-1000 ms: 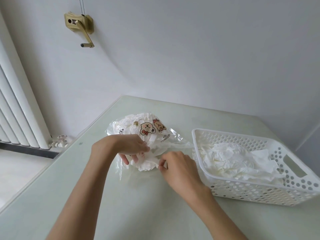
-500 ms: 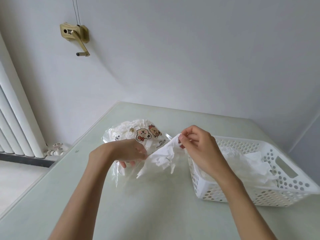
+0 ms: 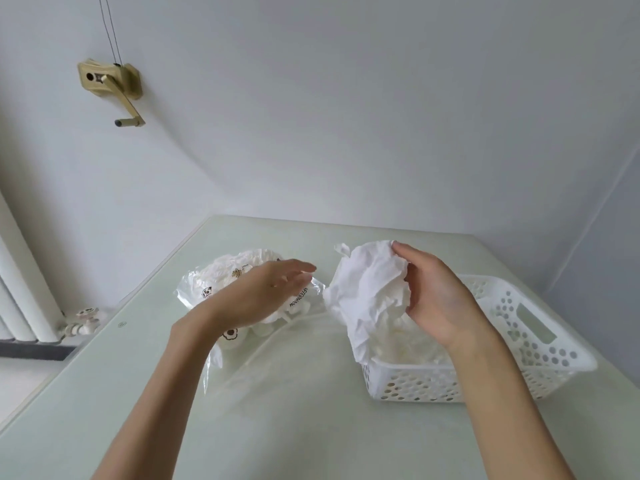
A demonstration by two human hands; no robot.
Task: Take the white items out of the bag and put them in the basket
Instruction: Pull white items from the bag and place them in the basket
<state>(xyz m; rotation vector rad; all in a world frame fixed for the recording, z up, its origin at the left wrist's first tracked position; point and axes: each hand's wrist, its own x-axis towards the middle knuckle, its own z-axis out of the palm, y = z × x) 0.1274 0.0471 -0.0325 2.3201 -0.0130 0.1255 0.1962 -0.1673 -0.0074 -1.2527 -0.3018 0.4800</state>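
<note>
White crumpled tissue hung from our right hand, whose grip was curled around its upper edge, thumb and fingers grasping the bunched part while the loose end trailed down over the near left corner of the basket. The basket, white plastic with round holes and a slot handle, sat on the pale green surface at our right and already held more white pieces beneath the raised one. Our left hand hovered over the bag with its grip released, fingers straight and pointing toward the right hand; we could not tell whether the palm touched the plastic. The bag, clear film printed with small cartoon figures, lay on the surface just left of the basket and still showed white pieces inside. A brass crank was fixed to the wall at upper left, and a radiator stood at the left edge.
</note>
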